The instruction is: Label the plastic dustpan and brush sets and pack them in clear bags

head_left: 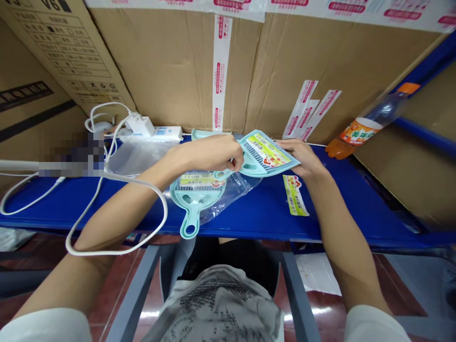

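Between my hands is a light-blue small dustpan (249,167) with a matching brush nested in it and a green-yellow label card (269,149) on top. My left hand (228,153) is closed at its handle end. My right hand (302,156) grips its wide edge from the right side, the fingers partly hidden behind it. A second dustpan and brush set (192,202) lies on the blue table, handle toward me, partly under my left forearm. Part of another light-blue piece (204,135) shows behind my left hand. A loose label card (295,195) lies near my right wrist.
Clear plastic bags (228,194) lie on the blue table (263,218). At left are a power strip (167,132), a white plug adapter (140,124) and looping white cables (117,252). An orange-drink bottle (366,126) leans at right. Cardboard walls (171,61) enclose the back and sides.
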The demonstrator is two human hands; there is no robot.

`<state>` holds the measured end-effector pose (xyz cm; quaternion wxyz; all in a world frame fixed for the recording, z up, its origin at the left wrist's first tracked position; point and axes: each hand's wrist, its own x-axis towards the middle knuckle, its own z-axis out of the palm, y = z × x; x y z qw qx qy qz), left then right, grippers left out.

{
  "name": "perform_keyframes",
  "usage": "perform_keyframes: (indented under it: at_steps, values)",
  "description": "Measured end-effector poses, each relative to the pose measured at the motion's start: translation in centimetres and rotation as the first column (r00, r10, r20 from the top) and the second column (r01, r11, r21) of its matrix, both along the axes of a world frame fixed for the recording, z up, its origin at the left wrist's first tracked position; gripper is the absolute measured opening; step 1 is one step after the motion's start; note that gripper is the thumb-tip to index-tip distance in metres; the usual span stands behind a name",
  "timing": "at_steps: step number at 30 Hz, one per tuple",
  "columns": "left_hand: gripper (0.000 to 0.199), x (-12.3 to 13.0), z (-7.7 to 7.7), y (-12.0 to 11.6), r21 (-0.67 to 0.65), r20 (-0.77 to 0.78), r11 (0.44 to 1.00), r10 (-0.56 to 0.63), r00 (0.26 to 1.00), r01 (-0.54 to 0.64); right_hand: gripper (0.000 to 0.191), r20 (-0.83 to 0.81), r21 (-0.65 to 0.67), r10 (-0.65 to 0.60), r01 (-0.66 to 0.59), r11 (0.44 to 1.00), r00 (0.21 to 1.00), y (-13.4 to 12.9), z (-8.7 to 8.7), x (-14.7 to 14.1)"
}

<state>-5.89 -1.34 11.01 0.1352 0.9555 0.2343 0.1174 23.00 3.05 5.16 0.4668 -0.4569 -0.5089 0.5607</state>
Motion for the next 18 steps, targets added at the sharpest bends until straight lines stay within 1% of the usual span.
perform_keyframes:
  at_steps: [2, 4, 8, 11, 15, 18]
  values:
    - [0.022, 0.3, -0.1, -0.1, -0.012, 0.018, 1.000, -0.023, 1.000, 0.023, 0.004, 0.014, -0.032, 0.028, -0.028, 0.999, 1.000, 0.1, -0.2, 0.0]
    - [0.024, 0.5, 0.0, -0.3, 0.011, 0.027, 0.999, -0.048, 0.998, 0.048, 0.005, 0.015, -0.050, 0.046, -0.045, 0.998, 0.999, 0.1, -0.4, -0.1]
    - [0.025, 0.7, 0.3, -0.3, 0.108, 0.063, 0.993, -0.055, 0.997, 0.048, 0.005, -0.017, -0.024, 0.066, -0.066, 0.998, 0.998, -0.5, -0.7, -1.4]
    - [0.026, 0.6, 0.3, -0.2, 0.152, 0.064, 0.988, -0.049, 0.997, 0.039, 0.010, -0.044, -0.001, 0.095, -0.095, 0.996, 0.995, -1.3, -0.8, -2.7]
    - [0.025, 0.5, 0.0, -0.2, 0.157, 0.095, 0.987, -0.038, 0.995, 0.023, 0.012, -0.065, 0.017, 0.139, -0.138, 0.990, 0.988, -2.1, -0.9, -3.7]
    - [0.022, 0.3, 0.4, -0.5, 0.144, 0.136, 0.990, -0.019, 0.990, -0.001, 0.013, -0.074, 0.025, 0.157, -0.155, 0.988, 0.985, -2.3, -1.1, -4.0]
